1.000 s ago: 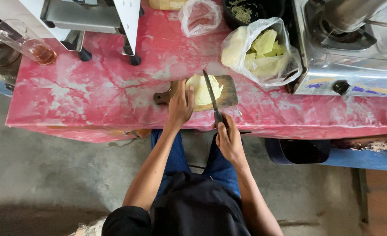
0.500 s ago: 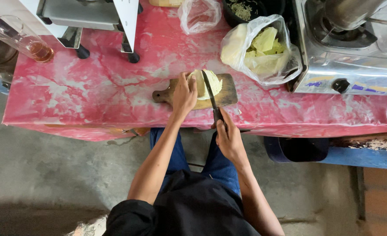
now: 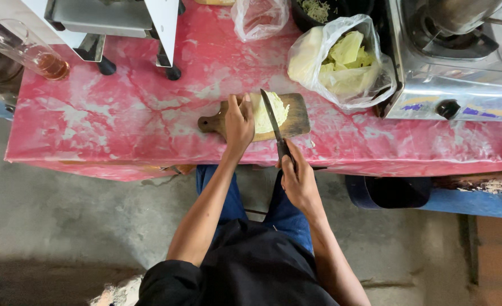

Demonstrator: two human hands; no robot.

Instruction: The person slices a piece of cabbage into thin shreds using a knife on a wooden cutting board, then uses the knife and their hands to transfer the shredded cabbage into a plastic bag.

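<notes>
**Cabbage on the board, knife laid across it**

Cabbage [image 3: 269, 111], a pale yellow-green piece, sits on the small wooden cutting board [image 3: 296, 116] near the front edge of the pink marbled tablecloth [image 3: 149, 119]. From where I watch, my left hand [image 3: 238, 122] lies flat over the left part of the cabbage, fingers curled down on it and pressing it to the board (the fingertips themselves are hidden by the knuckles). My right hand [image 3: 297, 180] is wrapped tight around the dark handle of the knife [image 3: 272, 118], just off the table edge, and the blade runs up across the cabbage, its tip past the far side of the piece.

Behind the board, to the right, a clear plastic bag of cabbage leaves [image 3: 341, 62] leans against a steel gas stove [image 3: 460, 68] with a black knob on its front. A second, nearly empty plastic bag [image 3: 259, 17] lies further back. On the far left a glass bottle [image 3: 27, 50] with amber liquid lies tilted, beside the black feet of a metal machine [image 3: 115, 22]. My blue trousers [image 3: 231, 198] show under the table.
</notes>
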